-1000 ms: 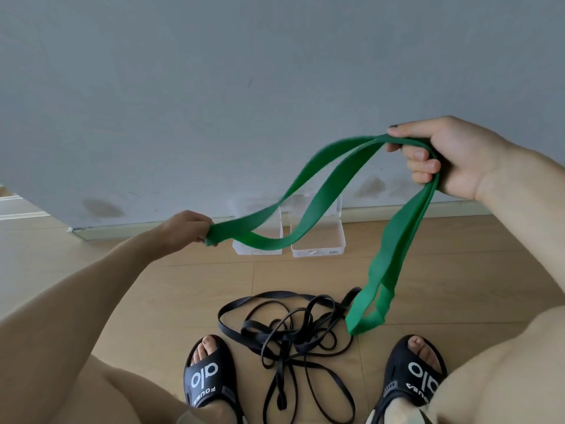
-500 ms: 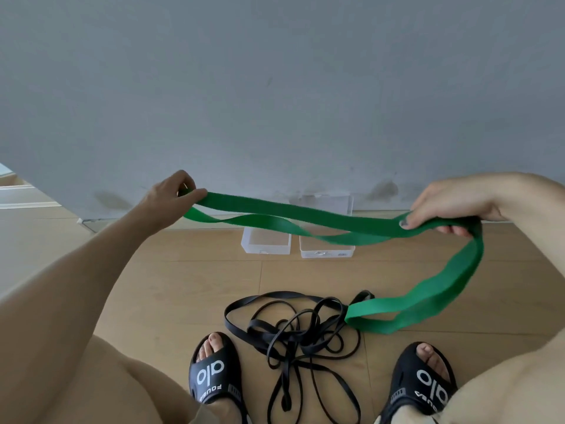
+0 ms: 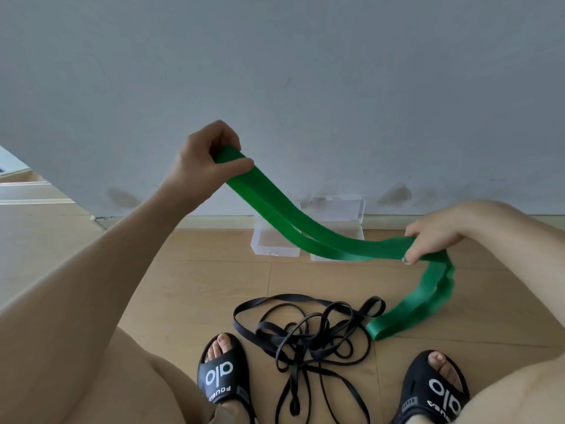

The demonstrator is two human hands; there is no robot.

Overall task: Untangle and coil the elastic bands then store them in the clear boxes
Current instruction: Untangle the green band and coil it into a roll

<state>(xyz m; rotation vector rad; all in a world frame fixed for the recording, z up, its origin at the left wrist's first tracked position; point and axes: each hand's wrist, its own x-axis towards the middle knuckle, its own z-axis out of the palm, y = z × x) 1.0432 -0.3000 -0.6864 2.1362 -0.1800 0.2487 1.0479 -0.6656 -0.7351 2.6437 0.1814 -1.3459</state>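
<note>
Doubled green band (image 3: 308, 237) aloft; tangled black bands (image 3: 305, 338), perhaps knotted, floored.

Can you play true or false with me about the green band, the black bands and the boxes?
1. Both hands hold the green band. True: left hand and right hand grip it.
2. The black bands lie neatly coiled. False: they lie tangled on the floor.
3. The clear boxes stand by the wall. True.
4. The green band is in a box. False: it hangs between the hands, its far end on the floor.
</note>
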